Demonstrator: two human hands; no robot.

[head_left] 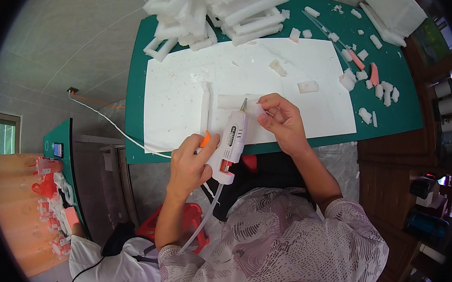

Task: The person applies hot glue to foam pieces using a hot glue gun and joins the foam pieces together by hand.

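My left hand (190,163) is wrapped round the handle of a white hot glue gun (234,136) with an orange trigger (205,139). A long translucent glue stick (206,220) trails from its rear toward me. The metal nozzle (244,104) points away, over the white board. Beside it my right hand (283,122) is closed in a pinch on a small white foam piece (256,110), partly hidden by the fingers. Just beyond the nozzle lies a white foam strip (228,101). A longer foam strip (205,107) lies to the left, near the trigger.
A white board (318,113) covers much of the green table (392,116). Foam frames (251,13) are piled at the back. White and pink scraps (374,74) litter the right. A white cord (115,129) runs left to a wall socket. Another person (106,264) sits lower left.
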